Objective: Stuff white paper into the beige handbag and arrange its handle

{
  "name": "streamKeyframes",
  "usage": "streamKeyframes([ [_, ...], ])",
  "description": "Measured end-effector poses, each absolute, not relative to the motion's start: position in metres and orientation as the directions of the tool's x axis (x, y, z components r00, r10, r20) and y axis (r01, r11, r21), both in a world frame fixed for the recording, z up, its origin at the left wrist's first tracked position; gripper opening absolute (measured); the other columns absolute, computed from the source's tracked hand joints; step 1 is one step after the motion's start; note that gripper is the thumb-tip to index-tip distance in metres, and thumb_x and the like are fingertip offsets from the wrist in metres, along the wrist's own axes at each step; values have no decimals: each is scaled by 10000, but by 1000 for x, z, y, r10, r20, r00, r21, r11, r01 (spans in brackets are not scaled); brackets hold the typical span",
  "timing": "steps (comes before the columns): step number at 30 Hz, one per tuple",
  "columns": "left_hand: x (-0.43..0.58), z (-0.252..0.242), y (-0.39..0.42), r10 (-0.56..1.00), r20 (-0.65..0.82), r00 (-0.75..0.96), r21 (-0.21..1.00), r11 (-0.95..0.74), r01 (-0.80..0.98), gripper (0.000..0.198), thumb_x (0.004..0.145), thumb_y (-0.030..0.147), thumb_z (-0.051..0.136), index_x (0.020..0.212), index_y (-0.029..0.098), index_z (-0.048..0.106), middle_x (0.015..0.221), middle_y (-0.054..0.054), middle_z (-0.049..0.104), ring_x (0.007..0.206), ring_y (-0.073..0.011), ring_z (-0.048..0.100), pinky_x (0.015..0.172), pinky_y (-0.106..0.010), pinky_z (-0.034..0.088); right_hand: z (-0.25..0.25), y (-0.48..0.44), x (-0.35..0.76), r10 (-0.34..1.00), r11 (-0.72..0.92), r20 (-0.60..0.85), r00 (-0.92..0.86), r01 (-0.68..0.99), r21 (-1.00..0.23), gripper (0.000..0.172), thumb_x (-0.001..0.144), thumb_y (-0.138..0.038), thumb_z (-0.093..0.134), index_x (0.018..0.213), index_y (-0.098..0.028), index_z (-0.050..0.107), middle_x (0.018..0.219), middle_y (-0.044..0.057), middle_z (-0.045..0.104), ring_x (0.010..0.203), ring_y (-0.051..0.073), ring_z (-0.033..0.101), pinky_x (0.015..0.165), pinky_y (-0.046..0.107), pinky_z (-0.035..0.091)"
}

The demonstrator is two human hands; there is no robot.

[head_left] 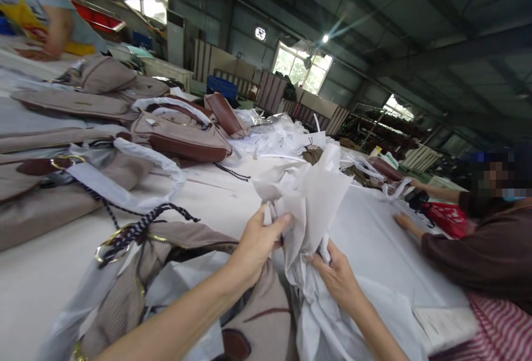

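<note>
The packing paper (311,200) looks thin and matt, creased into sharp folds. The open handbag (270,294) appears to be dull woven cloth, with a zip (158,238) of shiny gold-toned metal and a ring (98,253) just as bright. The drawcord (139,228) is braided textile, rough-looking. The closed handbag (172,126) pairs matt cloth with a smooth brown base panel (189,147) (leather or imitation, I cannot tell which) of soft sheen. The tabletop (216,200) looks smooth and matt.
</note>
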State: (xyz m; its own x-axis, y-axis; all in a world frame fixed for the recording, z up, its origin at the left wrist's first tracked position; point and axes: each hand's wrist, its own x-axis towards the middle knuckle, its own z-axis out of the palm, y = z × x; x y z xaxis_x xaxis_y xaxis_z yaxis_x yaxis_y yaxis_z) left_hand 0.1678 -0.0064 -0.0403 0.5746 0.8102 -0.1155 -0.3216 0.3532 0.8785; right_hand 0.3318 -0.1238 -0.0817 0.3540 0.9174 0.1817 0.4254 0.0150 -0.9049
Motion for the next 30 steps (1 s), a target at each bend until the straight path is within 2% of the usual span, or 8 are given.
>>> streamKeyframes([
  [9,159,-46,3,919,-163,360,666,371,-647,512,647,336,826,1085,170,618,1096,-97,736,1008,-270,693,787,-365,580,-98,-144,324,949,-60,60,309,366,-929,569,875,-653,605,1205,-200,703,1296,131,670,1287,319,561,1151,496,375],
  [13,178,-46,-11,903,-133,409,648,391,-653,390,744,353,742,1071,184,612,1076,-92,738,1021,-258,692,853,-361,558,-110,-144,307,935,-264,-129,331,406,-875,639,650,-675,784,1030,-162,762,1170,155,718,1239,380,580,1127,507,404],
  [16,168,-39,-20,845,-85,529,738,410,-536,490,717,299,745,1160,183,568,1109,-114,722,1028,-264,685,862,-355,539,-116,-141,301,883,-400,-258,392,342,-850,531,667,-649,771,825,-142,786,978,133,763,1112,379,650,1101,458,437],
  [19,119,-27,-24,784,53,618,913,212,-348,695,724,249,767,1355,225,477,1260,-118,671,1133,-262,647,947,-366,507,-121,-148,307,819,-443,-293,493,218,-870,550,604,-634,808,850,-142,802,968,112,775,1061,369,677,1031,402,497],
  [21,72,-22,-19,826,205,525,976,-129,-178,466,827,254,696,1280,240,585,1272,-93,669,1171,-245,627,1008,-369,475,-122,-156,314,762,-459,-275,586,191,-868,572,571,-624,828,879,-142,802,996,111,776,1078,367,673,1020,386,502],
  [23,26,-24,-5,820,439,367,852,-510,120,145,910,274,630,1027,221,697,1178,-77,705,1119,-234,638,1041,-393,448,-122,-164,320,702,-465,-240,671,176,-868,585,561,-634,829,864,-135,794,992,119,776,1083,372,670,1000,381,513],
  [25,-10,-31,12,700,592,400,587,-714,381,136,934,275,602,897,211,716,1219,-91,685,1223,-270,573,1111,-454,391,-119,-168,323,661,-453,-216,719,153,-878,581,559,-641,825,840,-134,783,952,124,777,1060,373,677,951,379,539],
  [30,-38,-48,34,620,495,609,232,-770,595,235,950,308,531,938,211,745,1442,-165,492,1397,-364,401,1151,-583,341,-87,-168,318,596,-453,-116,795,213,-865,486,550,-616,807,757,-179,753,854,126,767,1048,392,679,959,423,550],
])
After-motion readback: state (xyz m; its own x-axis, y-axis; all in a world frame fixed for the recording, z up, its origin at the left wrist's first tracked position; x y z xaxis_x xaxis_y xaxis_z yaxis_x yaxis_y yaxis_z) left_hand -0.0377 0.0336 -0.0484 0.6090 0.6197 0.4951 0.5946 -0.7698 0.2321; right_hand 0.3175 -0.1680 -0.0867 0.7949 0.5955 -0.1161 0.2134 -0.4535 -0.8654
